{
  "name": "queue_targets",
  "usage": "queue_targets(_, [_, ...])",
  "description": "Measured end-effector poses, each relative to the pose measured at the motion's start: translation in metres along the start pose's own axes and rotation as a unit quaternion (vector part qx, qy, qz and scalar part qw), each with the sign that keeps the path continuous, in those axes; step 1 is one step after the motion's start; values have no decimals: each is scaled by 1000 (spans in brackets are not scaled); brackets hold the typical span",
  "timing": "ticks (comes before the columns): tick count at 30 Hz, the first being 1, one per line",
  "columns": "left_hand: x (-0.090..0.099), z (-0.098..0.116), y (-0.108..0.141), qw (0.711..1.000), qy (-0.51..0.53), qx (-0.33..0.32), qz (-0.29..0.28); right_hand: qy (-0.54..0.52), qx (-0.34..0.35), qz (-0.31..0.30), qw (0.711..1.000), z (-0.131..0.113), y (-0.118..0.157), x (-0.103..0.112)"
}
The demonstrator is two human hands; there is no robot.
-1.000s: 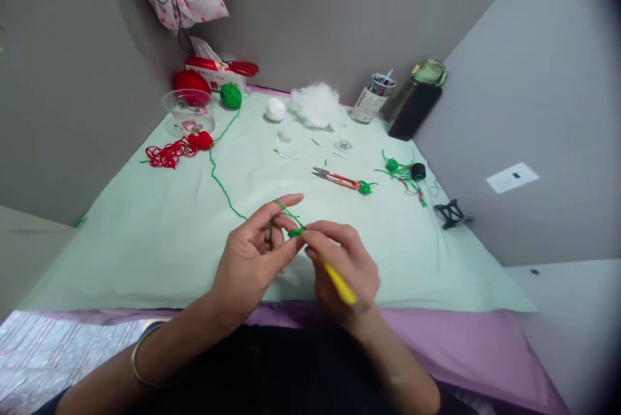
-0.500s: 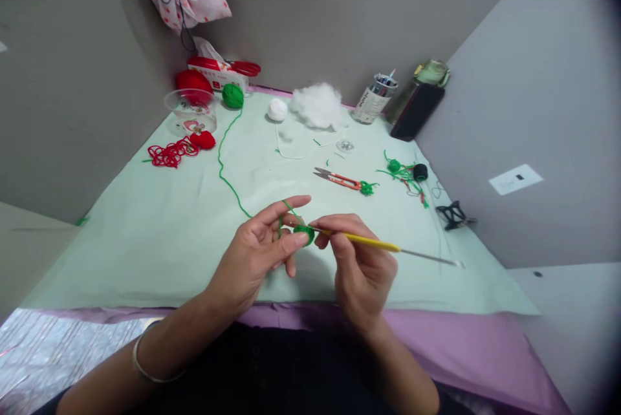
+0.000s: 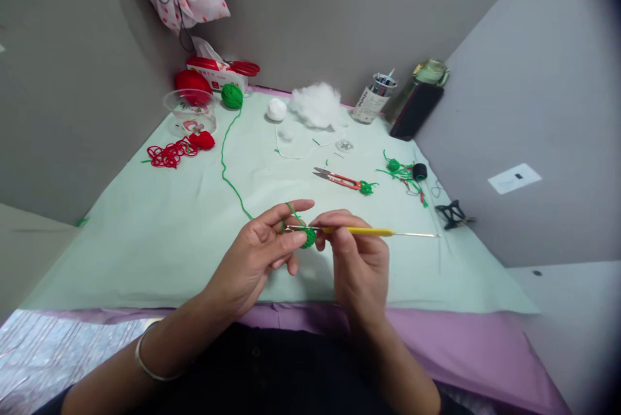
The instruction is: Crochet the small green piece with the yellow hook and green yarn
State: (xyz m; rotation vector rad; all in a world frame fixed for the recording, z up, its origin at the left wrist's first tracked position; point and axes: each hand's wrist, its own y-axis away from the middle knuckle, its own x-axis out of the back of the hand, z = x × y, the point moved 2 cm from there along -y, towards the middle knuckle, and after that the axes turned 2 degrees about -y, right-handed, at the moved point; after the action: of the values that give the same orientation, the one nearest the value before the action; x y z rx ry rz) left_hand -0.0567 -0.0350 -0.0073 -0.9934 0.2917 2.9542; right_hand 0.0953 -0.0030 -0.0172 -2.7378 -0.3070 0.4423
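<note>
My left hand (image 3: 264, 244) pinches a small green crochet piece (image 3: 307, 238) between thumb and fingers. Green yarn (image 3: 231, 183) loops over its raised index finger and runs back across the table to a green yarn ball (image 3: 231, 96). My right hand (image 3: 356, 253) grips a crochet hook (image 3: 371, 231) by its yellow handle. The hook's metal tip lies at the top of the green piece, in front of my left fingers; whether it passes through a stitch I cannot tell. Its other metal end points right, nearly level.
Orange thread snips (image 3: 339, 178) lie beyond my hands. Farther back are white stuffing (image 3: 317, 105), a white yarn ball (image 3: 276, 109), tangled red yarn (image 3: 169, 154) and a plastic tub (image 3: 191, 114). On the right are green scraps (image 3: 400, 172), a pen cup (image 3: 372, 99) and a dark phone (image 3: 417, 111).
The crochet hook has swung from sloping down to the right to nearly level, its tip now farther left past the green piece. My right hand has shifted slightly left.
</note>
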Motion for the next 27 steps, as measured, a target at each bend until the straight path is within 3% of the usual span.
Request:
queue_targets(7, [3, 0, 0, 998, 37, 56, -5, -7, -4, 29, 1000, 2, 0, 1])
queue_targets(12, [6, 2, 0, 994, 75, 80, -16, -42, -51, 70, 995, 2, -9, 7])
queue_targets(15, [5, 2, 0, 997, 46, 51, -20, -51, -67, 50, 995, 4, -9, 8])
queue_targets(20, [4, -4, 1, 997, -63, -33, -18, 21, -9, -3, 1000, 6, 0, 4])
queue_targets(27, [9, -3, 4, 991, -125, -54, 14, 10, -12, 26, 1000, 2, -2, 4])
